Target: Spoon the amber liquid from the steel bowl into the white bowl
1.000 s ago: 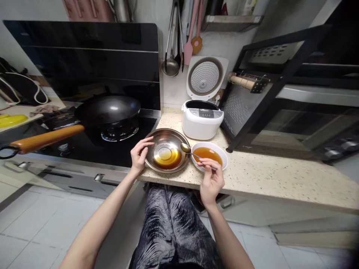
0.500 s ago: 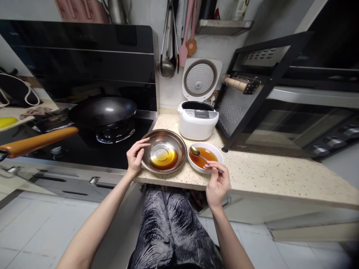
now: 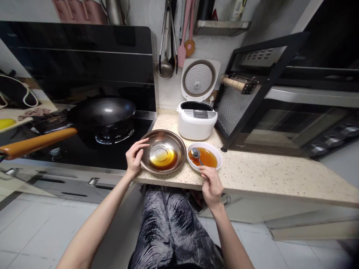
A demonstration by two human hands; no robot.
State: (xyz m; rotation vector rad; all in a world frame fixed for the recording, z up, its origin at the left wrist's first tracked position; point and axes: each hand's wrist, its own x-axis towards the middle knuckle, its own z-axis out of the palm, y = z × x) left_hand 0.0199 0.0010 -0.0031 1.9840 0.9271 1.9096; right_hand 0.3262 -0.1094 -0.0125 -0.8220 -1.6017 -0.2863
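Note:
A shallow stainless steel bowl [image 3: 181, 149] with amber liquid pooled in its bottom sits at the counter's front edge. My left hand [image 3: 135, 155] is at this bowl's left rim, its fingers loosely stretched and apart; how firmly they touch is unclear. Just right of the steel bowl stands a white bowl [image 3: 219, 164] holding orange-brown liquid. My right hand [image 3: 212, 185] is closed around the handle of a metal spoon [image 3: 195, 152]. The spoon's head is in the white bowl at its left side, at the liquid, and my fingers hide the handle's end.
Behind the bowls a white rice cooker [image 3: 197, 127] has its lid raised. A black wok [image 3: 103, 112] with a wooden handle [image 3: 39, 142] rests on the stove to the left. On the right are a black rack [image 3: 252, 112] and an oven [image 3: 308, 127]. Utensils [image 3: 165, 69] hang on the wall.
My right hand has shifted left and turned palm down. The spoon has swung more upright in view, its head lower at the liquid. My left hand keeps its place by the steel bowl.

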